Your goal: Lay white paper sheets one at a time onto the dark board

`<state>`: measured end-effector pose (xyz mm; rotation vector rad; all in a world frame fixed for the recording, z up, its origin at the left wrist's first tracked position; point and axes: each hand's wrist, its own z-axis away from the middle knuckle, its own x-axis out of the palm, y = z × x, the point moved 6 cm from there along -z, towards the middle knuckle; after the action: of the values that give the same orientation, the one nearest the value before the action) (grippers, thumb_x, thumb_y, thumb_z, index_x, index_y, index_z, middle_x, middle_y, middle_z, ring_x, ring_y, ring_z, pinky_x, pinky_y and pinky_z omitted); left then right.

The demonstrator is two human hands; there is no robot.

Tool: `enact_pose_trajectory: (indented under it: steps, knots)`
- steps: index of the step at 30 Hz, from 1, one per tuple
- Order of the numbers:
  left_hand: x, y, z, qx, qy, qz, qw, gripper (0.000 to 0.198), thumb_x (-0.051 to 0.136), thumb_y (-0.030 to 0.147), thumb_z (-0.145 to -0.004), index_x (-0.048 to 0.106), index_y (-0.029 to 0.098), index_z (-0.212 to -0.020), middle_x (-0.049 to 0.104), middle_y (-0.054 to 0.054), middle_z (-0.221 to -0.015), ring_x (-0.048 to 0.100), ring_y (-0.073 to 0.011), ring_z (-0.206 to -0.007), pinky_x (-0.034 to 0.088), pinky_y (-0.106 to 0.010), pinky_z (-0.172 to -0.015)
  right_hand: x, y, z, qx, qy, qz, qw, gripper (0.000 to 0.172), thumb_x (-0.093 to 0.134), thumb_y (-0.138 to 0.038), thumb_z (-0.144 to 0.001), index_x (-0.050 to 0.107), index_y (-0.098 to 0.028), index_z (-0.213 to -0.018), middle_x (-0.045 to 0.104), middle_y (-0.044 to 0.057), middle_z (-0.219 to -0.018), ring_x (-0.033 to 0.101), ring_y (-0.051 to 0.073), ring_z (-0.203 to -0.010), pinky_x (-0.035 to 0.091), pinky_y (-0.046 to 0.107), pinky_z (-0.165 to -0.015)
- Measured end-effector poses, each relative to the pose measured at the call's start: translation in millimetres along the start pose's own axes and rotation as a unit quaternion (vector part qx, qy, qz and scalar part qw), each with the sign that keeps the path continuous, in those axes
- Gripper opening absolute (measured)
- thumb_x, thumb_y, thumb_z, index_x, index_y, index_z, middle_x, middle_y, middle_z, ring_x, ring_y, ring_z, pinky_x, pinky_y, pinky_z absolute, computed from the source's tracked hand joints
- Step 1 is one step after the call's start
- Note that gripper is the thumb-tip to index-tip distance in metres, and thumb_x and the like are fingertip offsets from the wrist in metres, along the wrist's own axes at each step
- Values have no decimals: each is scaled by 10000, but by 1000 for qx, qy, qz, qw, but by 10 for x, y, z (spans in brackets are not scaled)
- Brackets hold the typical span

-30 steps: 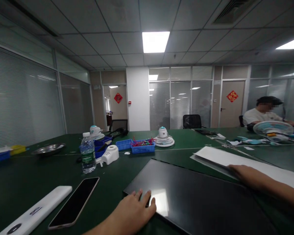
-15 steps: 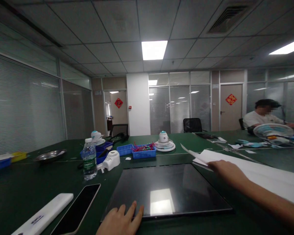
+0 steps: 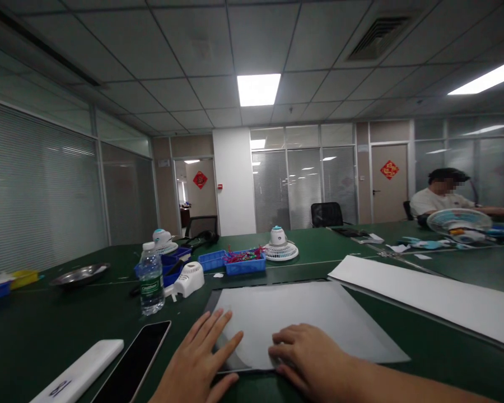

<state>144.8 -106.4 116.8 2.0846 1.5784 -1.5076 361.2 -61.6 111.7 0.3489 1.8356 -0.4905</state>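
A thin white sheet lies over the dark flat screen panel, whose left edge still shows. My left hand is open, its fingers spread across the panel's left side and the sheet's edge. Near that hand the sheet looks slightly curled. On the sheet's near middle rests my right hand, its fingers bent and the thumb apart from them by the front edge. Nothing visible is held in either hand.
A stack of white sheets lies at right. On the left are a phone, a white box and a water bottle. Blue trays and fan parts stand behind. A person sits at far right.
My right hand has moved left from the stack, and a white sheet now covers most of the bare panel. My left hand has shifted slightly up, fingers still spread.
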Motion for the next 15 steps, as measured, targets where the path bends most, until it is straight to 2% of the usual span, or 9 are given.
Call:
enact_pose_trajectory:
  steps: [3, 5, 6, 8, 10, 13, 15]
  knots:
    - [51, -78, 59, -45, 0, 41, 998, 388, 643, 503, -893, 670, 367, -1256, 337, -36, -1637, 363, -356, -1470, 351, -574, -1179, -104, 24, 29, 21, -14, -40, 999, 404, 484, -413, -971, 666, -273, -1304, 663, 83, -1354, 618, 273, -1215, 451, 408, -1055]
    - [93, -97, 83, -65, -32, 81, 994, 279, 663, 519, -868, 759, 322, -1040, 353, -30, -1631, 341, -373, -1478, 324, -595, -1187, -205, 183, 97, 57, -9, -65, 996, 458, 450, -463, -990, 630, -262, -1361, 647, 92, -1376, 604, 271, -1243, 444, 418, -1078]
    - [112, -101, 88, -78, -56, 100, 990, 280, 663, 530, -862, 764, 309, -1001, 401, -41, -1607, 370, -374, -1462, 339, -593, -1178, -259, 320, 151, 80, 2, -65, 995, 481, 427, -488, -998, 622, -255, -1371, 649, 95, -1373, 602, 268, -1247, 440, 424, -1087]
    - [143, -106, 94, -114, -114, 137, 977, 310, 638, 530, -873, 746, 303, -1055, 545, -68, -1503, 496, -353, -1379, 412, -561, -1129, -363, 711, 314, 126, 32, -35, 991, 520, 386, -526, -1006, 619, -242, -1373, 648, 101, -1370, 597, 268, -1251, 426, 443, -1104]
    - [144, -108, 88, -155, -159, 169, 960, 318, 604, 498, -896, 714, 302, -1122, 667, -68, -1353, 624, -308, -1233, 491, -494, -1045, -462, 1239, 566, 181, 60, 36, 981, 541, 374, -534, -1000, 622, -227, -1369, 640, 114, -1377, 590, 283, -1256, 407, 474, -1115]
    - [94, -94, 35, -184, -173, 190, 949, 264, 563, 454, -917, 708, 283, -1056, 730, -42, -1135, 688, -249, -1034, 530, -404, -921, -603, 2104, 1098, 275, 78, 163, 944, 519, 423, -461, -968, 604, -225, -1394, 568, 122, -1463, 515, 306, -1338, 342, 486, -1153]
    - [68, -91, -12, -188, -171, 188, 949, 261, 539, 454, -926, 709, 269, -1000, 725, -37, -1047, 684, -239, -977, 525, -382, -878, -672, 2599, 1493, 351, 75, 185, 915, 552, 469, -445, -928, 584, -207, -1413, 514, 129, -1514, 467, 331, -1383, 327, 497, -1158]
